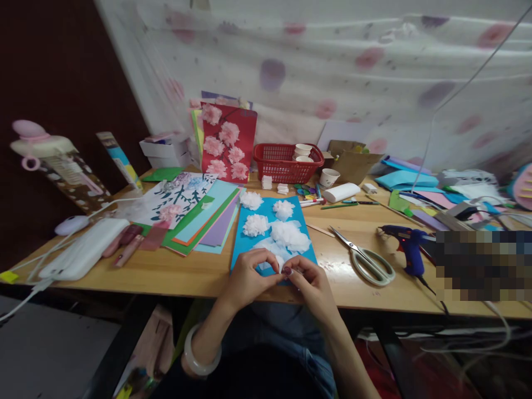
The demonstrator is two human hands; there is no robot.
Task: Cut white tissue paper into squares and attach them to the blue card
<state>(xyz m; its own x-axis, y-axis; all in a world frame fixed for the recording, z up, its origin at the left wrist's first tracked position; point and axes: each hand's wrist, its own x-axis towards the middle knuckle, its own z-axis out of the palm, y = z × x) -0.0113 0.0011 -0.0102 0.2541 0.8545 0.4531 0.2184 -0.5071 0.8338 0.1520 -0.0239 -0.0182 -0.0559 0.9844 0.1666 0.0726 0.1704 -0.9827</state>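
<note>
Low over the near edge of a blue sheet of card (266, 208), my left hand (256, 272) and my right hand (310, 278) meet, thumbs and fingertips pinched together. Between them is a small piece of white tissue paper (280, 262), mostly covered by the fingers. Several white ruffled tissue flowers (255, 225) sit on the card's upper and left part. Just beyond my fingers lies a loose pile of white tissue sheets (290, 236). A wooden stick (321, 230) lies to the right of the card.
Scissors (368, 261) and a blue glue gun (405, 244) with a cord lie right. Coloured paper sheets (208, 221), a white power bank (85, 249) and a bottle (62, 166) are left. Behind stand a red basket (274, 166), a paper cup (330, 177) and a red flower card (248, 133).
</note>
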